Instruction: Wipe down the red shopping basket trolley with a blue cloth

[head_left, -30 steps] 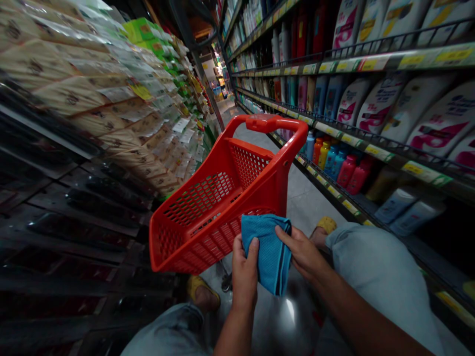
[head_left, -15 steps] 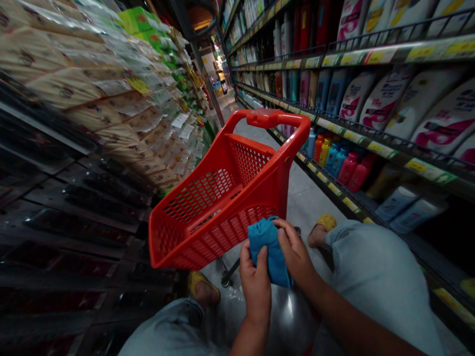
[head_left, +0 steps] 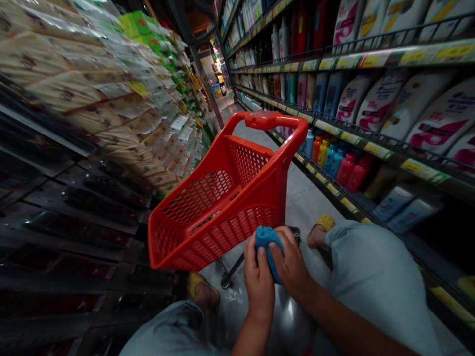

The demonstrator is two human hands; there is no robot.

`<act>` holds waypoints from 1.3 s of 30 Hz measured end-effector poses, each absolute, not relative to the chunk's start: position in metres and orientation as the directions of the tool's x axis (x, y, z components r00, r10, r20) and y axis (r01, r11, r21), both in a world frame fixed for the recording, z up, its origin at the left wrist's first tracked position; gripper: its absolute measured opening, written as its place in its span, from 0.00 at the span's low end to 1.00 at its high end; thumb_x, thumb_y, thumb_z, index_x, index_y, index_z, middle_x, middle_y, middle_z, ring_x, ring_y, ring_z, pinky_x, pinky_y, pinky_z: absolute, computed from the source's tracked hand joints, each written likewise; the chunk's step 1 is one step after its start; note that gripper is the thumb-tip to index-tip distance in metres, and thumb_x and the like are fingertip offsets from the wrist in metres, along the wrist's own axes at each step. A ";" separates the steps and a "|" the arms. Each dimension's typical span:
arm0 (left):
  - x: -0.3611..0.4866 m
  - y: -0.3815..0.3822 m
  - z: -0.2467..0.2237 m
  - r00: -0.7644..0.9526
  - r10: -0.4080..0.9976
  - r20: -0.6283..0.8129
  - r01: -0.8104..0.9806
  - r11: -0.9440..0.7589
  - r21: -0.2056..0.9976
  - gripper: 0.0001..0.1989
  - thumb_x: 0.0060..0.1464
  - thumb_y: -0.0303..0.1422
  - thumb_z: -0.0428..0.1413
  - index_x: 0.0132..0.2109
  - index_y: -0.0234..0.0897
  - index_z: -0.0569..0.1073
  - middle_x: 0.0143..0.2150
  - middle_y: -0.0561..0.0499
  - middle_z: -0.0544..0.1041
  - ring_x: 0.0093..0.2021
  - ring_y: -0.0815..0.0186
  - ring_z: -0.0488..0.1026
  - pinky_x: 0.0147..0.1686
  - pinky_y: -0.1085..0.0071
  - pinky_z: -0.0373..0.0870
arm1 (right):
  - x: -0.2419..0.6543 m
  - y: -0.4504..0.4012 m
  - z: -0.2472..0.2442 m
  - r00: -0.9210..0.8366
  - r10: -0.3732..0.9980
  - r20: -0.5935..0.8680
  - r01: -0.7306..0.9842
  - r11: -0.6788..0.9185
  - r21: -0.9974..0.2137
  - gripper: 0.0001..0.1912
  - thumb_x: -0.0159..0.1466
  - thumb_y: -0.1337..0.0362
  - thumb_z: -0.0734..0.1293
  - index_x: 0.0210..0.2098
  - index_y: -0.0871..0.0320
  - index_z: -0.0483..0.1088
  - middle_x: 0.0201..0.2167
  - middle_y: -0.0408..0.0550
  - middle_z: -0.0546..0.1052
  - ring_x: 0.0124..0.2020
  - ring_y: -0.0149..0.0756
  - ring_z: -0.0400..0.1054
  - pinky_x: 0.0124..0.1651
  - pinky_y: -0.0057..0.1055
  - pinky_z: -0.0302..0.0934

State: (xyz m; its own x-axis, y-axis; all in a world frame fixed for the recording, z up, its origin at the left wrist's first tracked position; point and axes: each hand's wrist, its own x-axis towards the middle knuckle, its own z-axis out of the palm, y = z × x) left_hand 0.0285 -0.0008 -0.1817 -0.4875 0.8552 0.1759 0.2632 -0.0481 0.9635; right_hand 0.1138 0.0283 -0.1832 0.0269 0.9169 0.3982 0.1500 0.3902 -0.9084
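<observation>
Nearest, along the bottom of the frame, are the wearer's knees in light-blue jeans (head_left: 374,277), spread to either side. Between them, a little right of the bottom centre, the left hand (head_left: 259,272) and right hand (head_left: 293,262) meet around a blue cloth (head_left: 266,240). Both are closed on it with fingers curled, the thumbs lying on its near face; it is bunched into a compact bundle, its gathered top end showing above the thumbs. Yellow shoes (head_left: 325,222) show on both feet, one at lower centre-left, the other right of centre, on a shiny grey floor (head_left: 299,190). Just beyond the hands, mid-frame, stands a red shopping cart (head_left: 272,185) with perforated walls and a looped handle (head_left: 260,120). Dark, blurred packages (head_left: 74,227) fill the lower left. Along the right side runs a shelf rack (head_left: 419,170) with pale-blue bottles (head_left: 395,202) low down, small colourful bottles (head_left: 345,168) further in, and large white-and-pink bottles (head_left: 430,131) above. Beige plastic-wrapped packs (head_left: 70,94) are piled at upper left, with bright green packs (head_left: 143,32) behind them. Farthest, at top centre, the aisle narrows to a brighter patch
</observation>
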 end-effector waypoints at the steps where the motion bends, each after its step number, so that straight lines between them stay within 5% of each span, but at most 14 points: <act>1: 0.029 -0.003 -0.181 -0.484 0.862 0.149 0.230 -0.039 0.972 0.23 0.61 0.50 0.53 0.54 0.41 0.75 0.59 0.43 0.75 0.60 0.57 0.71 0.64 0.58 0.66 | 0.114 0.029 -0.184 0.025 0.919 0.394 0.138 0.387 -0.912 0.15 0.73 0.53 0.56 0.40 0.54 0.68 0.39 0.49 0.72 0.42 0.39 0.70 0.47 0.37 0.67; 4: 0.034 -0.007 -0.177 -0.514 0.857 0.042 0.090 0.006 0.996 0.24 0.57 0.52 0.57 0.51 0.40 0.77 0.52 0.44 0.79 0.55 0.57 0.75 0.60 0.60 0.69 | 0.111 0.031 -0.188 0.093 0.940 0.330 0.066 0.324 -0.944 0.16 0.74 0.51 0.54 0.40 0.54 0.66 0.37 0.48 0.72 0.39 0.39 0.70 0.45 0.37 0.67; 7: 0.038 -0.007 -0.169 -0.493 0.862 -0.114 -0.145 0.047 0.988 0.27 0.53 0.52 0.61 0.52 0.38 0.77 0.50 0.43 0.80 0.51 0.57 0.77 0.54 0.63 0.73 | 0.108 0.036 -0.190 0.149 0.957 0.247 -0.066 0.259 -0.964 0.19 0.73 0.48 0.56 0.53 0.53 0.63 0.47 0.51 0.74 0.48 0.40 0.72 0.53 0.40 0.67; 12: 0.035 0.006 -0.149 -0.303 0.918 -0.254 -0.425 0.108 0.899 0.30 0.45 0.52 0.67 0.49 0.35 0.75 0.43 0.45 0.81 0.43 0.60 0.79 0.48 0.65 0.75 | 0.119 0.041 -0.184 -0.176 0.920 0.349 -0.261 0.298 -0.918 0.29 0.72 0.43 0.56 0.65 0.51 0.56 0.62 0.55 0.71 0.63 0.44 0.66 0.68 0.46 0.57; 17: 0.029 0.016 -0.128 -0.231 0.925 -0.302 -0.525 0.143 0.839 0.24 0.42 0.46 0.71 0.36 0.38 0.68 0.32 0.55 0.76 0.37 0.68 0.77 0.42 0.73 0.72 | 0.133 0.039 -0.176 -0.372 0.824 0.426 -0.200 0.377 -0.904 0.33 0.71 0.47 0.60 0.70 0.51 0.50 0.68 0.56 0.65 0.69 0.44 0.60 0.71 0.48 0.53; 24: 0.020 0.024 -0.123 -0.078 0.931 -0.356 -0.499 0.273 0.822 0.24 0.39 0.43 0.72 0.35 0.37 0.68 0.29 0.58 0.73 0.31 0.71 0.74 0.39 0.74 0.71 | 0.134 0.042 -0.169 -0.334 0.792 0.511 -0.208 0.467 -0.859 0.32 0.73 0.49 0.57 0.73 0.50 0.48 0.72 0.54 0.59 0.73 0.42 0.53 0.73 0.49 0.50; 30: 0.020 0.041 -0.135 -0.183 0.959 -0.219 -0.128 0.197 0.972 0.27 0.45 0.57 0.63 0.33 0.38 0.66 0.28 0.53 0.75 0.30 0.68 0.73 0.32 0.73 0.68 | 0.114 0.043 -0.177 -0.050 0.896 0.441 -0.095 0.435 -0.895 0.24 0.72 0.53 0.61 0.65 0.53 0.62 0.62 0.56 0.72 0.63 0.43 0.68 0.66 0.48 0.62; 34: -0.002 0.053 -0.110 -0.238 0.971 0.000 0.149 0.037 0.988 0.20 0.46 0.49 0.65 0.33 0.39 0.71 0.35 0.50 0.78 0.40 0.64 0.74 0.44 0.68 0.69 | 0.127 0.079 -0.177 0.239 0.894 0.380 0.008 0.390 -0.921 0.20 0.72 0.53 0.61 0.59 0.54 0.68 0.55 0.55 0.77 0.56 0.43 0.73 0.62 0.48 0.66; 35: -0.016 0.057 -0.098 -0.244 0.948 0.206 0.394 -0.097 0.914 0.17 0.50 0.48 0.63 0.36 0.39 0.73 0.40 0.48 0.78 0.45 0.62 0.74 0.51 0.66 0.68 | 0.135 0.094 -0.175 0.301 0.864 0.403 0.063 0.404 -0.913 0.21 0.72 0.53 0.61 0.59 0.54 0.69 0.54 0.56 0.77 0.56 0.44 0.73 0.62 0.49 0.66; 37: -0.048 0.068 -0.075 -0.148 0.835 0.530 0.801 -0.213 0.559 0.15 0.57 0.46 0.56 0.42 0.40 0.76 0.47 0.44 0.79 0.54 0.57 0.71 0.62 0.59 0.61 | 0.149 0.125 -0.166 0.388 0.782 0.488 0.216 0.438 -0.873 0.22 0.72 0.52 0.60 0.59 0.56 0.69 0.54 0.57 0.76 0.57 0.46 0.71 0.63 0.50 0.65; 39: -0.079 0.081 -0.057 -0.020 0.853 0.522 0.936 -0.168 0.310 0.19 0.61 0.47 0.50 0.45 0.39 0.76 0.50 0.42 0.79 0.55 0.54 0.71 0.60 0.58 0.61 | 0.154 0.151 -0.155 0.392 0.718 0.575 0.367 0.451 -0.813 0.24 0.72 0.52 0.59 0.61 0.57 0.67 0.54 0.59 0.74 0.58 0.48 0.69 0.63 0.51 0.64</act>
State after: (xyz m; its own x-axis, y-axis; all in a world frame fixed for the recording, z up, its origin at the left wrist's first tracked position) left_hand -0.0793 0.0807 -0.0571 -0.0201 0.8526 0.5221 0.9357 -0.1679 0.3101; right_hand 0.1540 0.1513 -0.1552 0.3918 0.7181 0.5752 0.3674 0.4511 -0.8134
